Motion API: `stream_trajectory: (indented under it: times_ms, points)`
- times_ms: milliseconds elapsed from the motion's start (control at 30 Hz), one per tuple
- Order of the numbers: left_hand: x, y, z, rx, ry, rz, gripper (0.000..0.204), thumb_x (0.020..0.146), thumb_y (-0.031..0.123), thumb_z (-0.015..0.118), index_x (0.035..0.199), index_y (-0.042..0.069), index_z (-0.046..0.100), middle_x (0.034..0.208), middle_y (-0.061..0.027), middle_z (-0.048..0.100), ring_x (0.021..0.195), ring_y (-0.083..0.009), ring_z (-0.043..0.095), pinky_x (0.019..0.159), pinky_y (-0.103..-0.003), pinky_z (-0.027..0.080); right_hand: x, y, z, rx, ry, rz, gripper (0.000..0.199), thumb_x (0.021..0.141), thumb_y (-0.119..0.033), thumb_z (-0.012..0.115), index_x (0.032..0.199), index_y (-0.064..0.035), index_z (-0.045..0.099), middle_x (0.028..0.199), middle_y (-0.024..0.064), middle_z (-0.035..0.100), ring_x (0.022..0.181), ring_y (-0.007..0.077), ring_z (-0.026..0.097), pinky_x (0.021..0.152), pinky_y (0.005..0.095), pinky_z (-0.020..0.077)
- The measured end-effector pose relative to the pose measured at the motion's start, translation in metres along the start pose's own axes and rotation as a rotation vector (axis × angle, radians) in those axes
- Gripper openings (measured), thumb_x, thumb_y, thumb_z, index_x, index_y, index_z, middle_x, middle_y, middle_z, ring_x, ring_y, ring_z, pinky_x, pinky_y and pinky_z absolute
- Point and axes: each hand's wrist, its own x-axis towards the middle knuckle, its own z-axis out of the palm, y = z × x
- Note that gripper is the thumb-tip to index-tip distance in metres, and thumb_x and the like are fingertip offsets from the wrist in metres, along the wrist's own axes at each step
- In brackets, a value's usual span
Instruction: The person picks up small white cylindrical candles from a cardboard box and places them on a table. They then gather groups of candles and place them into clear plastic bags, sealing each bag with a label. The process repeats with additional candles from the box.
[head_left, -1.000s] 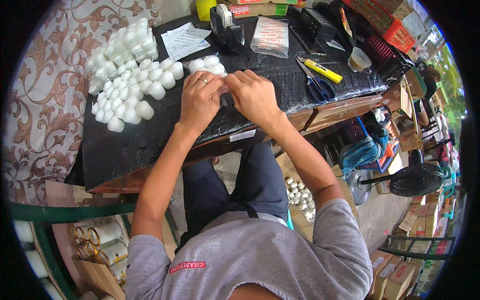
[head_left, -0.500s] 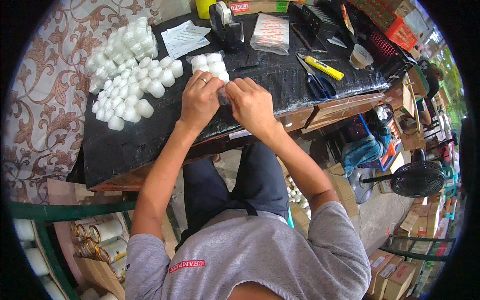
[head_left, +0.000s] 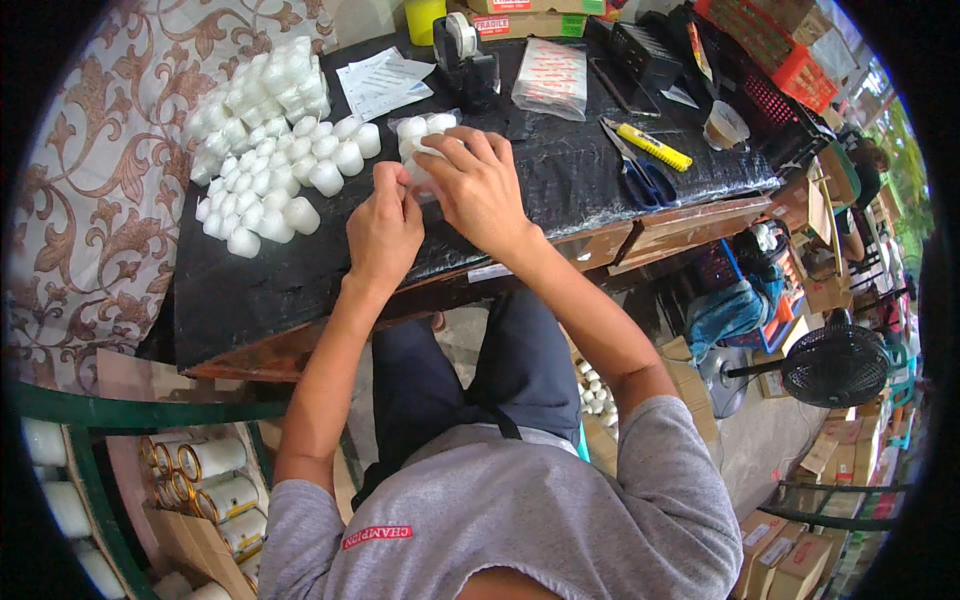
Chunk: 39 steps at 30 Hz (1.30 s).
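— While both hands are busy near the middle of the black plastic-covered worktop (head_left: 560, 190), what are they on?

— A small clear plastic bag of white cylindrical cups (head_left: 420, 135). The right hand (head_left: 480, 185) lies over the bag's near end with its fingers curled down on the film; the left hand (head_left: 385, 225) pinches the bag's near edge, fingers narrow and closed on it.

— So which step would you say this is?

— Judging by the grip, the bag is filled and its mouth is being gathered or folded shut. I cannot tell whether it is sealed already; the hands hide the opening.

— What does the next move call for?

— Probably keeping the film tight with one hand while the other fetches something to fasten it. The black tape dispenser (head_left: 468, 55) stands just beyond the bag toward the far edge, within easy reach.

— And the rest?

— A heap of loose white cups (head_left: 265, 175) fills the far left corner, some already bagged behind it. Blue-handled scissors (head_left: 640, 175) and a yellow utility knife (head_left: 655, 148) lie toward the right edge.
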Motion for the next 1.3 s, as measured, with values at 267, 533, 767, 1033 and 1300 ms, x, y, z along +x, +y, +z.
stream_trajectory:
  times_ms: [267,533,767,1033,1300]
  points:
    - [0.002,-0.006,-0.005,-0.008,-0.111,0.11,0.024,0.087,-0.004,0.056,0.105,0.005,0.044,0.084,-0.02,0.064,0.079,-0.0422,0.065,0.067,-0.052,0.049,0.002,-0.01,0.005,-0.043,-0.098,0.124,0.025,0.073,-0.008,0.072,0.097,-0.0127,0.072,0.1,-0.0023,0.068,0.095,0.0196,0.062,0.083,0.0396,0.0418]
    - [0.0,-0.002,-0.01,-0.064,-0.172,-0.084,0.031,0.088,0.001,0.06,0.111,0.005,0.039,0.084,-0.0202,0.064,0.081,-0.0427,0.065,0.07,-0.054,0.049,-0.006,0.001,0.011,0.115,0.007,0.238,0.027,0.073,-0.018,0.077,0.096,-0.0085,0.07,0.095,0.0032,0.064,0.094,0.0276,0.059,0.081,0.0422,0.0437]
    - [0.009,0.002,-0.001,0.056,-0.113,-0.081,0.042,0.088,0.013,0.068,0.114,0.006,0.035,0.081,-0.02,0.063,0.076,-0.0436,0.065,0.069,-0.052,0.05,-0.016,0.012,-0.012,-0.094,-0.213,0.412,0.031,0.074,-0.027,0.081,0.087,-0.0055,0.064,0.092,0.0111,0.062,0.093,0.0341,0.058,0.077,0.0462,0.0458]
    - [-0.061,0.057,-0.035,-0.48,-0.278,-0.032,0.006,0.092,-0.002,0.062,0.097,0.0,0.058,0.077,-0.0057,0.06,0.063,-0.0122,0.057,0.061,-0.03,0.049,-0.086,-0.011,-0.083,0.51,-0.01,0.672,0.014,0.089,0.004,0.064,0.102,-0.0021,0.067,0.079,0.0051,0.065,0.068,0.01,0.062,0.057,0.0218,0.0438]
    - [-0.141,-0.002,-0.015,-0.417,-0.755,-0.171,0.019,0.096,0.007,0.057,0.113,0.001,0.065,0.112,-0.0175,0.07,0.106,-0.033,0.067,0.089,-0.037,0.053,-0.344,0.076,-0.003,0.393,-0.084,1.528,0.053,0.097,-0.037,0.057,0.134,-0.0013,0.043,0.122,0.0202,0.057,0.114,0.0272,0.054,0.096,0.0363,0.0436]
